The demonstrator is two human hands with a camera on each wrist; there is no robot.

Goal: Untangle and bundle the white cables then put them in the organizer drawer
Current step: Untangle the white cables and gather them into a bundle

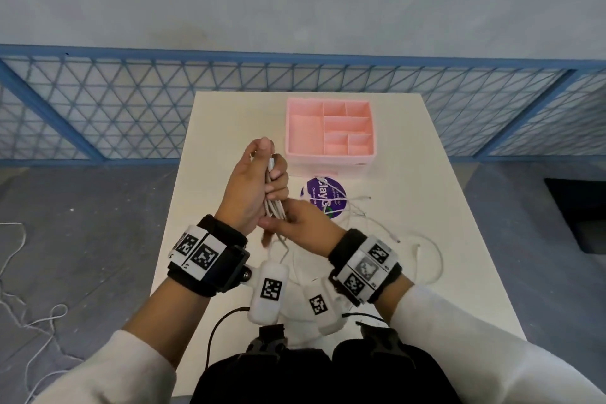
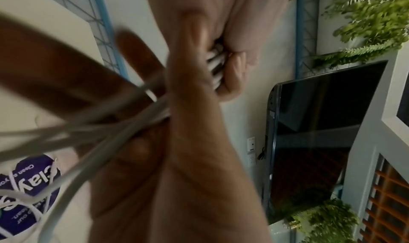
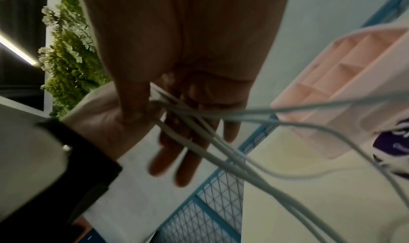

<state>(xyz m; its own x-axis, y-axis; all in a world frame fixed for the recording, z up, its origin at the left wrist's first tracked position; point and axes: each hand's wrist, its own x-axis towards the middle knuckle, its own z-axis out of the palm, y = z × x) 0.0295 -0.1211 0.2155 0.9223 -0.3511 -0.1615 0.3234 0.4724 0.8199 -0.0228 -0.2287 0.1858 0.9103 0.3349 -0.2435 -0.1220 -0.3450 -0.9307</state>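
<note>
My left hand (image 1: 262,180) is raised above the white table (image 1: 426,289), its fingers curled round a folded bundle of white cables (image 1: 273,210). The left wrist view shows the bundle (image 2: 215,66) packed between fingers and palm. My right hand (image 1: 288,223) is just under the bundle's lower end. There its thumb pinches the trailing strands (image 3: 221,141) against nearly straight fingers (image 3: 188,168). More loose cable (image 1: 359,198) trails over the table to the right. The pink organizer drawer (image 1: 328,159) stands behind the hands, its compartments empty.
A round purple sticker (image 1: 323,190) lies on the table between the hands and the organizer. A blue mesh fence (image 1: 98,102) runs behind the table. Thin white cord (image 1: 19,272) lies on the floor to the left.
</note>
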